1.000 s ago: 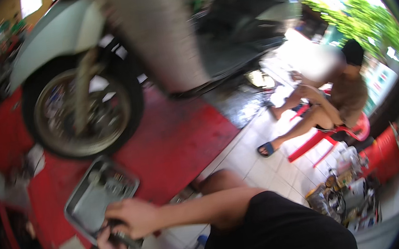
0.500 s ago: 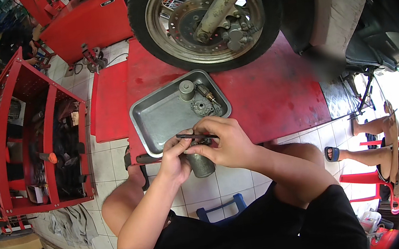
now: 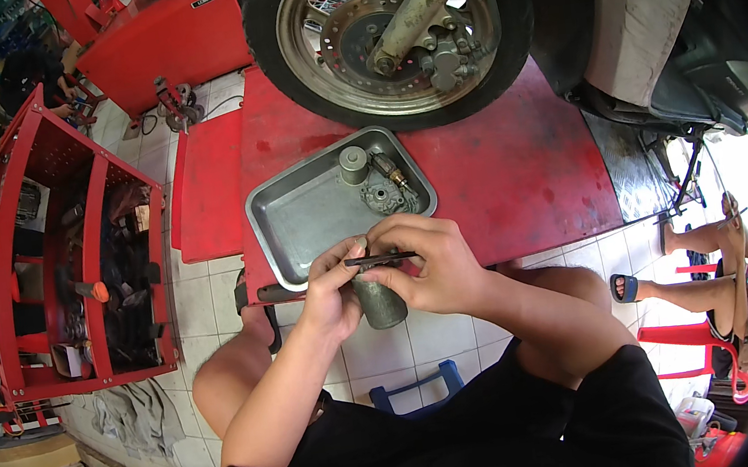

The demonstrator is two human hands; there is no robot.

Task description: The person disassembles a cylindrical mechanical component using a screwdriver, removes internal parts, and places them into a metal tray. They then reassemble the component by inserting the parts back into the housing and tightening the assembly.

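Note:
Over my lap, close to the near edge of the tray, both hands are closed around a grey metal cylinder (image 3: 383, 304), a motor housing by its look. My left hand (image 3: 332, 287) wraps the cylinder's upper left side, its thumb near the top end. Fingers of my right hand (image 3: 429, 259) pinch a thin dark bar (image 3: 383, 258) lying across that top end; the bar's exact kind is unclear. Fingers hide most of the top. Beyond them, the metal tray (image 3: 288, 253) holds a smaller metal cylinder (image 3: 353, 165), an armature with a copper-coloured section (image 3: 393, 173) and a round cast cover (image 3: 379, 199).
The tray rests on a red bench (image 3: 517, 179) below a motorcycle wheel (image 3: 279, 68). A dark handle (image 3: 280, 293) pokes out by the tray's near edge. At left stands a red tool cart (image 3: 97, 258); a blue stool (image 3: 418, 389) is below. Another person's leg (image 3: 680, 289) shows at right.
The dark bar has turned from slanted to nearly level and sits slightly lower. Both hands and the cylinder keep almost the same place, and the view has shifted a little.

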